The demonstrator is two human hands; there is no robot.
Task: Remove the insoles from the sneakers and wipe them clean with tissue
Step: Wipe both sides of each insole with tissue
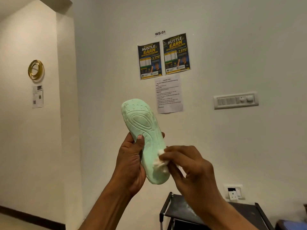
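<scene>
Right fingers are pinching a tissue wad and pressing it onto the insole, near the heel end. My right hand is coming in from the right edge. My left hand is gripping the insole mid-length from the left, thumb across the face and fingers curled behind. I'm holding the insole up in the air in front of the wall, moulded side (pale green) facing me. Its long axis is running heel-low to toe-high, leaning a bit left. The rest of it lies up and left of the tissue, so I'd judge the next stroke goes toeward. No sneakers in view, just a dark shoe rack below.
</scene>
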